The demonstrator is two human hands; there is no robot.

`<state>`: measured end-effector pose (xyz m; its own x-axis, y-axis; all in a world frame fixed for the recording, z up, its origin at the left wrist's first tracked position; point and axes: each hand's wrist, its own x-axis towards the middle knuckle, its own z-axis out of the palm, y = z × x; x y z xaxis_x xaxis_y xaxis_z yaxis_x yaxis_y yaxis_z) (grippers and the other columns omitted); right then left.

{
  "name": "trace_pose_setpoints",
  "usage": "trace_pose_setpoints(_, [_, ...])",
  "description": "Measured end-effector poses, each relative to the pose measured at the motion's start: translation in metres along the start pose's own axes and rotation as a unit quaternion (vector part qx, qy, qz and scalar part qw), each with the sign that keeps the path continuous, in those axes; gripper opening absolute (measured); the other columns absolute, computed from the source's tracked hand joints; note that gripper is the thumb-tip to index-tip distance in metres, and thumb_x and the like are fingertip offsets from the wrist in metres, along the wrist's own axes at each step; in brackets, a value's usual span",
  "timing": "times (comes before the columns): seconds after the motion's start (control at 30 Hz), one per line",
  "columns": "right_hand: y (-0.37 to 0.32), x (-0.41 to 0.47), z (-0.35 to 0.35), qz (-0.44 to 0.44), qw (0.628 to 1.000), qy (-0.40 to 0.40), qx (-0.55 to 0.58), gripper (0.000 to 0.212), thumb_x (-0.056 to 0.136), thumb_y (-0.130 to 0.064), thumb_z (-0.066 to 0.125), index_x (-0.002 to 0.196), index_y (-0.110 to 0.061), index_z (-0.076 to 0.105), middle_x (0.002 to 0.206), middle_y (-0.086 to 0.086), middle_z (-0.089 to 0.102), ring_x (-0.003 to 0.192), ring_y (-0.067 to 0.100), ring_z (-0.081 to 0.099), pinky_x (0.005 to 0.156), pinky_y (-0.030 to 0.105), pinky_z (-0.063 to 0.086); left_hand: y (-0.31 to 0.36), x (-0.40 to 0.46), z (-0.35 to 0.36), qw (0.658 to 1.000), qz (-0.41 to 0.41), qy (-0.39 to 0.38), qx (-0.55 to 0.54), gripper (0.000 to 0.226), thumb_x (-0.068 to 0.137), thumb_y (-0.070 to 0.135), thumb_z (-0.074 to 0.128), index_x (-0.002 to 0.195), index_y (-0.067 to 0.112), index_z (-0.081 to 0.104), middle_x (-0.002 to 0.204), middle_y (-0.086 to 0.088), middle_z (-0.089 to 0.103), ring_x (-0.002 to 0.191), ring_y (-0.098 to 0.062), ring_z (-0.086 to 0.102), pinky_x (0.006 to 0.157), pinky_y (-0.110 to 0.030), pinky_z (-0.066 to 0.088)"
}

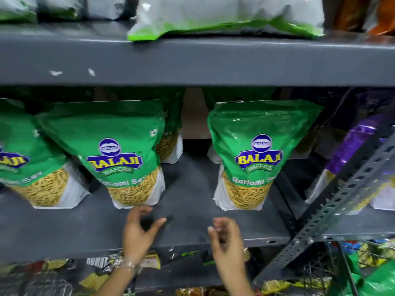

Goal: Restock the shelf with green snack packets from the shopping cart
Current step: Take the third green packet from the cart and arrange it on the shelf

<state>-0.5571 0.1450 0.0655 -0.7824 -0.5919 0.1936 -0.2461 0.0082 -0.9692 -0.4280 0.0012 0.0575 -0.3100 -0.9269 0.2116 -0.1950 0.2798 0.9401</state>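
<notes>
Green Balaji Ratlami Sev packets stand upright on the grey middle shelf [188, 201]: one at the far left [25, 159], one in the middle [119, 154], one at the right [254, 154]. Another packet [171, 144] stands behind the middle one. My left hand [139, 233] and my right hand [226, 238] hover empty over the shelf's front edge, fingers loosely curled and apart, just below the gap between the middle and right packets. The shopping cart [320, 272] shows at the bottom right, with green packets [382, 278] in it.
A grey upper shelf [192, 60] holds white and green bags [226, 18]. A perforated metal upright [346, 199] slants at the right, with purple packets [354, 150] behind it. Mixed snack packets [100, 280] fill the lower shelf.
</notes>
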Motion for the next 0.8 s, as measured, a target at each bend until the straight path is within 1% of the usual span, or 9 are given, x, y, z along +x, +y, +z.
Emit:
trace_pose_setpoints(0.07, [-0.007, 0.008, 0.033, -0.018, 0.996, -0.081, -0.019, 0.024, 0.074, -0.027, 0.058, 0.090, -0.042, 0.048, 0.092, -0.010, 0.055, 0.086, -0.010, 0.054, 0.076, 0.004, 0.043, -0.011, 0.009, -0.035, 0.995, -0.032, 0.089, -0.019, 0.037, 0.044, 0.047, 0.069, 0.073, 0.040, 0.048, 0.079, 0.003, 0.053, 0.069, 0.013, 0.052, 0.065, 0.000, 0.038])
trace_pose_setpoints(0.13, [-0.012, 0.029, 0.062, -0.019, 0.983, -0.179, -0.025, 0.050, 0.075, -0.022, 0.065, 0.113, -0.039, 0.038, 0.116, -0.014, 0.047, 0.106, -0.013, 0.045, 0.094, 0.009, 0.037, -0.020, 0.025, -0.062, 0.991, -0.044, 0.123, -0.028, 0.052, 0.049, 0.031, 0.078, 0.086, 0.022, 0.043, 0.089, -0.010, 0.045, 0.073, 0.002, 0.048, 0.065, -0.001, 0.038])
trace_pose_setpoints(0.23, [-0.020, 0.063, 0.093, -0.001, 0.956, -0.289, -0.049, 0.094, 0.071, -0.015, 0.075, 0.140, -0.018, 0.012, 0.137, -0.014, 0.017, 0.129, 0.000, 0.017, 0.106, 0.012, 0.018, -0.032, 0.057, -0.089, 0.996, -0.065, 0.005, -0.056, 0.088, 0.059, 0.010, 0.079, 0.129, 0.016, 0.025, 0.129, -0.013, 0.040, 0.116, -0.021, 0.043, 0.098, -0.019, 0.038])
trace_pose_setpoints(0.3, [-0.025, 0.077, 0.108, 0.003, 0.946, -0.324, -0.026, 0.100, 0.067, -0.010, 0.078, 0.141, -0.014, 0.012, 0.139, -0.015, 0.021, 0.130, -0.002, 0.020, 0.100, 0.000, 0.020, -0.029, 0.070, -0.093, 0.992, -0.061, -0.099, -0.057, 0.104, 0.054, 0.028, 0.082, 0.136, 0.022, 0.018, 0.147, -0.008, 0.030, 0.132, -0.021, 0.033, 0.108, -0.041, 0.030])
trace_pose_setpoints(0.43, [-0.020, 0.077, 0.116, 0.019, 0.957, -0.289, -0.018, 0.078, 0.068, -0.014, 0.076, 0.132, -0.015, 0.032, 0.138, 0.005, 0.046, 0.127, 0.016, 0.041, 0.107, 0.033, 0.037, -0.015, 0.069, -0.075, 0.985, -0.075, -0.127, -0.094, 0.074, 0.060, 0.009, 0.071, 0.123, 0.016, 0.034, 0.129, -0.012, 0.047, 0.122, -0.027, 0.044, 0.108, -0.047, 0.033])
trace_pose_setpoints(0.5, [-0.013, 0.074, 0.107, 0.023, 0.965, -0.260, -0.027, 0.074, 0.065, -0.021, 0.074, 0.128, -0.018, 0.036, 0.133, 0.005, 0.052, 0.123, 0.018, 0.046, 0.103, 0.036, 0.040, -0.010, 0.061, -0.063, 0.985, -0.079, -0.108, -0.109, 0.065, 0.067, -0.008, 0.068, 0.118, 0.016, 0.036, 0.122, -0.010, 0.048, 0.115, -0.024, 0.046, 0.106, -0.045, 0.035])
trace_pose_setpoints(0.6, [-0.005, 0.070, 0.087, 0.032, 0.968, -0.245, -0.035, 0.072, 0.067, -0.015, 0.075, 0.128, -0.020, 0.035, 0.130, 0.004, 0.054, 0.122, 0.017, 0.048, 0.102, 0.034, 0.041, -0.004, 0.050, -0.048, 0.986, -0.070, -0.112, -0.105, 0.063, 0.070, -0.012, 0.063, 0.119, 0.016, 0.036, 0.118, -0.006, 0.051, 0.110, -0.019, 0.049, 0.099, -0.037, 0.037])
trace_pose_setpoints(0.7, [-0.002, 0.069, 0.075, 0.034, 0.968, -0.248, -0.029, 0.069, 0.073, -0.008, 0.071, 0.129, -0.018, 0.032, 0.130, 0.001, 0.052, 0.122, 0.013, 0.047, 0.096, 0.018, 0.041, -0.001, 0.045, -0.039, 0.986, -0.074, -0.122, -0.089, 0.069, 0.068, -0.006, 0.069, 0.125, 0.014, 0.035, 0.118, -0.007, 0.051, 0.111, -0.020, 0.049, 0.097, -0.035, 0.038])
trace_pose_setpoints(0.8, [-0.006, 0.065, 0.071, 0.038, 0.967, -0.251, -0.015, 0.073, 0.073, -0.004, 0.071, 0.131, -0.018, 0.029, 0.124, -0.010, 0.051, 0.114, -0.006, 0.047, 0.092, 0.005, 0.041, 0.002, 0.042, -0.041, 0.985, -0.073, -0.130, -0.082, 0.078, 0.054, 0.024, 0.078, 0.119, 0.026, 0.035, 0.121, -0.003, 0.049, 0.111, -0.017, 0.049, 0.096, -0.033, 0.039])
